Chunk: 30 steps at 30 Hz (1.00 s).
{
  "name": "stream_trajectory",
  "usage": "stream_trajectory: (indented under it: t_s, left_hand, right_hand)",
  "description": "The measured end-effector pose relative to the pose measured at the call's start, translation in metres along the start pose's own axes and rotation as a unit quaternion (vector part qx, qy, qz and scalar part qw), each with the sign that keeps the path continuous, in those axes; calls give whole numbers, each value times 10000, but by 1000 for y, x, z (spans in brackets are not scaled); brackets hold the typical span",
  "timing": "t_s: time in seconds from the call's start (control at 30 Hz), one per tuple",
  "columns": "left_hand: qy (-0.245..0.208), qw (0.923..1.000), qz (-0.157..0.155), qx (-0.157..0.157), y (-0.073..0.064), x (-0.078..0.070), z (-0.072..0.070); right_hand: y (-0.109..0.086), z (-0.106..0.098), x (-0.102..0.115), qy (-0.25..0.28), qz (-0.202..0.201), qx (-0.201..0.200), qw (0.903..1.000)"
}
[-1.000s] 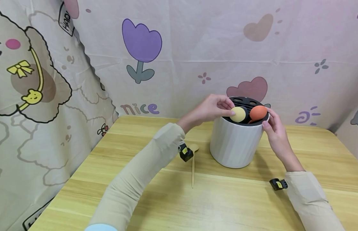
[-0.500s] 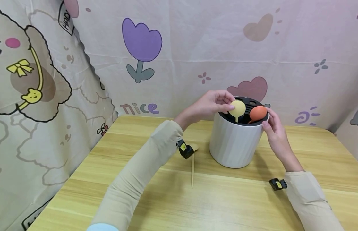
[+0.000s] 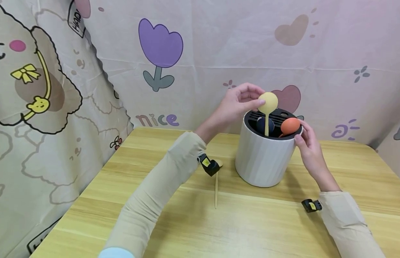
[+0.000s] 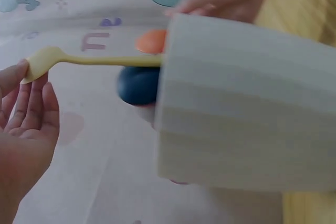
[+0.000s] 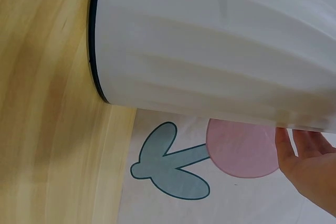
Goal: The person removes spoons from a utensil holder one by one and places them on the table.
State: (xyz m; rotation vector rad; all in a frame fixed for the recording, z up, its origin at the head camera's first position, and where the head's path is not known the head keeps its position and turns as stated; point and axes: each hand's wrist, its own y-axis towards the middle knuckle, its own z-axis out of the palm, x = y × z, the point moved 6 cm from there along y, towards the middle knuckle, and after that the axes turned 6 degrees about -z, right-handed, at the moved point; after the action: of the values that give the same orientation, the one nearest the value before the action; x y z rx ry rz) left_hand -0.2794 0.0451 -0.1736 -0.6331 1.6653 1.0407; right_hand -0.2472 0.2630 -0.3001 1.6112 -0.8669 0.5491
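My left hand (image 3: 240, 102) pinches a pale yellow spoon (image 3: 268, 103) by its round bowl, between thumb and fingers. The spoon stands upright, its handle reaching down into a white utensil holder (image 3: 264, 163) with a black slotted top. In the left wrist view, a long stretch of the yellow handle shows outside the holder. An orange utensil head (image 3: 290, 126) and a dark blue one (image 3: 265, 125) rest at the holder's opening. My right hand (image 3: 311, 152) grips the holder's upper right side, thumb in front and fingers farther round. The lower handles are hidden inside the holder.
A second yellow spoon (image 3: 216, 188) lies on the wooden table (image 3: 251, 222), left of the holder; my left wrist camera (image 3: 209, 165) partly overlaps its bowl. A printed curtain (image 3: 200, 43) hangs behind the table and along its left side.
My left hand has risen, drawing the yellow spoon upward so more of its handle shows and the dark blue head behind it is uncovered. My right hand stays at the holder.
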Motion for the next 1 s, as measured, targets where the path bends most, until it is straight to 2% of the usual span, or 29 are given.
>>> stream_trajectory:
  t_s: [0.17, 0.3, 0.57, 0.63, 0.8, 0.9, 1.0]
  left_hand:
    - [-563, 9958, 674, -275, -4, -24, -4]
    - [-676, 9925, 949, -361, -8, -38, -3]
    - [-1338, 9847, 1017, -467, -13, -61, -5]
    - [-1383, 9839, 997, -537, -14, -67, -7]
    - [-1143, 9871, 915, -643, -21, -71, -12]
    - [-901, 9901, 905, -590, -28, -68, -14]
    - [-732, 9932, 758, -492, -36, -61, -16]
  right_hand:
    - [0, -2, -2, -196, 100, -27, 9998]
    - [-1, -3, -2, -361, 201, -25, 9991]
    - [-2, 0, -1, -274, 189, -41, 9994]
    - [-1, 0, 0, -287, 181, -24, 9994]
    - [-1, 0, -1, -314, 201, 31, 9993]
    - [0, 0, -2, -250, 210, 12, 9995]
    - [-1, -1, -1, -236, 212, 10, 9995]
